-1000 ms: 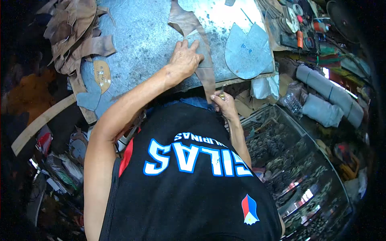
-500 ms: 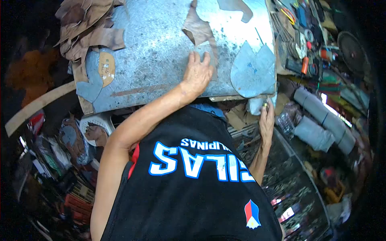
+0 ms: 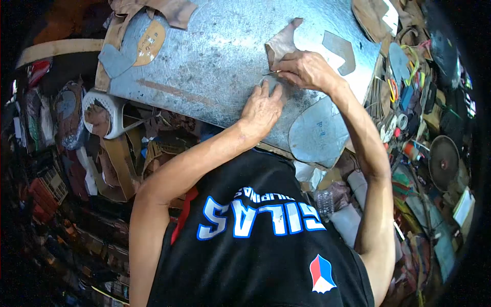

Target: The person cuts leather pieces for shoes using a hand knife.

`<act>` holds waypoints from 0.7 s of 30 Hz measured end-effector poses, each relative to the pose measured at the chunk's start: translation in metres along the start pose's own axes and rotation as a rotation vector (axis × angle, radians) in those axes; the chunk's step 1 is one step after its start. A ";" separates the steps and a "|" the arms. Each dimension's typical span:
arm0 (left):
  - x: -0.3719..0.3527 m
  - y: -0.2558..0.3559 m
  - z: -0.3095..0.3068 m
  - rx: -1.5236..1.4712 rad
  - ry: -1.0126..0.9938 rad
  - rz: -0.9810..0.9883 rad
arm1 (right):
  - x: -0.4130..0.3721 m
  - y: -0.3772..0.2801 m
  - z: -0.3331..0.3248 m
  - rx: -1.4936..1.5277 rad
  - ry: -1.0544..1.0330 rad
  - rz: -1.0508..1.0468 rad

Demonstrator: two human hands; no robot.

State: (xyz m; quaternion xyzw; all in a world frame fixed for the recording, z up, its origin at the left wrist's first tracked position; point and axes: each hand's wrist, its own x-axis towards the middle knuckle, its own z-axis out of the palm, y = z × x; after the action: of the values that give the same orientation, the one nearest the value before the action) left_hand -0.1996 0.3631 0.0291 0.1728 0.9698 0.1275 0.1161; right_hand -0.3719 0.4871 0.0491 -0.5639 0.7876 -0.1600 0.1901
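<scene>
My left hand [image 3: 262, 108] lies on the metal-topped table [image 3: 204, 61] with its fingers apart, close to the near edge. Just beyond its fingertips, my right hand [image 3: 306, 71] is closed around a thin, pointed tool [image 3: 270, 73], most of it hidden by the fingers. The tip of this tool points left, at the lower end of a brown leather scrap [image 3: 283, 43]. To the right of my left hand sits a grey rounded pattern piece [image 3: 318, 132], partly under my right forearm.
A tan oval pattern [image 3: 150, 43] and a grey piece [image 3: 114, 61] lie at the table's left. A curved cutout [image 3: 339, 51] rests near the far right. Tools and rolls crowd the right side; a white stool [image 3: 105, 113] stands lower left.
My right hand has come up from the table's right edge onto the tabletop, beside the leather scrap. The view has turned and shifted; my left hand still rests on the table.
</scene>
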 end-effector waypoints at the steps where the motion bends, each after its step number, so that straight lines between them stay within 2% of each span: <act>1: 0.000 0.001 0.000 -0.015 0.018 -0.013 | 0.003 0.005 -0.002 0.007 -0.045 -0.033; 3: 0.001 0.001 0.003 -0.011 0.039 -0.036 | 0.010 0.012 -0.005 0.004 -0.127 -0.069; 15: 0.002 0.002 -0.007 0.045 0.026 -0.054 | 0.015 0.016 -0.008 -0.014 -0.205 -0.128; 21: 0.003 0.000 -0.010 -0.013 0.008 -0.061 | 0.007 0.016 -0.002 -0.020 -0.092 -0.139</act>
State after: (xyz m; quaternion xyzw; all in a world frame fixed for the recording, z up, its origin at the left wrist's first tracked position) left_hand -0.2049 0.3619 0.0376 0.1420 0.9742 0.1308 0.1171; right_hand -0.3879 0.4856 0.0427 -0.6259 0.7385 -0.1385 0.2090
